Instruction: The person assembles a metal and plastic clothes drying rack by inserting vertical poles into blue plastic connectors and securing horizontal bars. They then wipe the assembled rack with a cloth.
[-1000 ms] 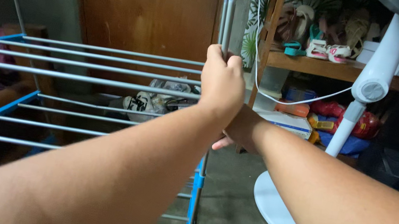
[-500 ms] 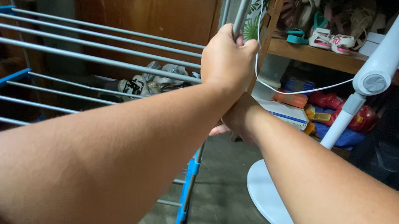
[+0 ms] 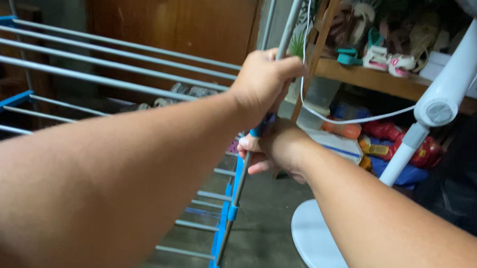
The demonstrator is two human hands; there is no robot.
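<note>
1. The left hand (image 3: 265, 81) is shut in a fist round a grey upright rod (image 3: 287, 27), at about the height of the rack's top rails. The thumb lies across the front of the rod.
2. The right hand (image 3: 271, 149) sits just below the left one, on the same upright. Its fingers curl round the pole where a blue joint (image 3: 256, 132) shows between the two hands. The fingertips point left and a little down. The grip looks looser than the left one; whether it is fully clamped I cannot tell.
3. The rod runs from the top edge of the view down past both hands to the blue side frame (image 3: 220, 239) at the bottom, tilted slightly.
4. The upright belongs to a drying rack (image 3: 103, 58) with grey rails and blue edges, which spreads out to the left of the hands. A lower tier of rails lies beneath the upper one.
5. Behind the rack stands a brown wooden door (image 3: 170, 2).
6. To the right of the hands stands a white fan (image 3: 440, 108) on a round base, with a white cord (image 3: 343, 115) sagging from it towards the rod.
7. Behind the fan a wooden shelf (image 3: 387, 81) carries sandals and small boxes, with bags and packets stacked beneath it.
</note>
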